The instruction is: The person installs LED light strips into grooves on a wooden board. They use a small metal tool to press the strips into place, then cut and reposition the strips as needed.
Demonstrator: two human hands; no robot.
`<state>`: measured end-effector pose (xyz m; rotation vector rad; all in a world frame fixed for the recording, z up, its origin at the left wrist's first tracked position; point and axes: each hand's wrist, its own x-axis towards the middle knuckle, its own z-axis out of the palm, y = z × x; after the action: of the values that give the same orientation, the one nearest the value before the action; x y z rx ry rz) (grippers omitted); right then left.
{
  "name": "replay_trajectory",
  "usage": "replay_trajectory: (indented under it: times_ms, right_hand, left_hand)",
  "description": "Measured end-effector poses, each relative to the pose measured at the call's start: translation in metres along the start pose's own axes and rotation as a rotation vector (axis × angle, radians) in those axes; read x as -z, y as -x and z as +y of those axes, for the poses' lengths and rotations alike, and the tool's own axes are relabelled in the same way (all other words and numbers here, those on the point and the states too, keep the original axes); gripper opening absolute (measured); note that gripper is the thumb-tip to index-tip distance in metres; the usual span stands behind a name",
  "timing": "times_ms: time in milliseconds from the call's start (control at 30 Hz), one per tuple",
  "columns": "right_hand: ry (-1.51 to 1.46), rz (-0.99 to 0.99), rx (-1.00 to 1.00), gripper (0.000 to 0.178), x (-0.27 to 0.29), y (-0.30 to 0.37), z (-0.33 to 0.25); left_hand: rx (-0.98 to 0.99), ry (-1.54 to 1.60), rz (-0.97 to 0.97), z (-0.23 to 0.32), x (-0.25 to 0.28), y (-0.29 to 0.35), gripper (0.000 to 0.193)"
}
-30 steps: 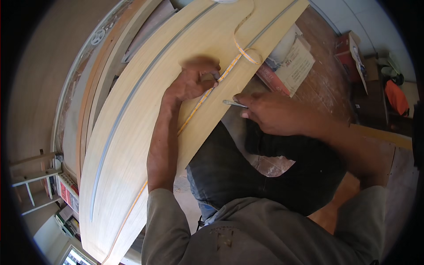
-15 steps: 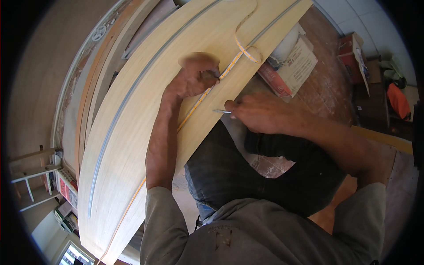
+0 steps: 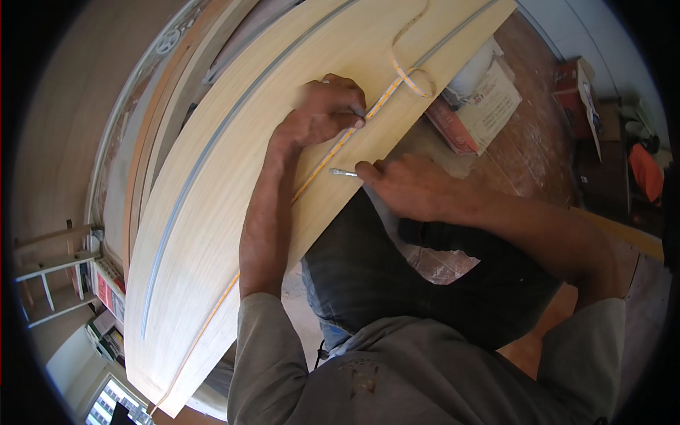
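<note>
A long pale wood board (image 3: 219, 227) lies slantwise before me, with grey channels (image 3: 185, 185) running along it. Down the nearer line lies an orange-and-white LED strip (image 3: 320, 168), its far part curling up in a loose loop. My left hand (image 3: 319, 113) is over the board, thumb and fingertips pinched at the strip just below the loop. My right hand (image 3: 418, 185) is at the board's near edge, closed round a slim metal tool whose silvery shaft (image 3: 343, 172) sticks out towards the strip. The rest of the tool is hidden in my palm.
My dark-trousered knee (image 3: 347, 241) is under the board's near edge. A torn carton (image 3: 489, 110) is on the dusty floor beyond it. A red box (image 3: 572, 95) stands at the far right, and a metal rack (image 3: 53, 276) is at the left.
My left hand has slid a little up and right along the strip. The tool in my right hand has shifted left, its tip closer to the strip.
</note>
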<state>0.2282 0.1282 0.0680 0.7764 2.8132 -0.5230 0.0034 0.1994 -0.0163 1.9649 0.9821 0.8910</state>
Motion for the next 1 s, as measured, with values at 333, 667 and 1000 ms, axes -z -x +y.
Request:
replay_trajectory:
  times_ms: [333,667,1000]
  right_hand:
    - [0.052,0.039,0.051,0.061,-0.013,0.001,-0.005]
    - [0.018,-0.023,0.027,0.061,-0.017,-0.004,-0.01]
    - [-0.018,-0.099,0.014,0.064,-0.016,-0.006,-0.015]
  left_hand:
    - [0.013,0.04,-0.007,-0.001,0.0,-0.001,0.011]
    - [0.026,0.015,0.003,-0.004,0.0,0.001,0.009]
    - [0.018,0.0,0.023,-0.006,-0.002,0.001,0.011]
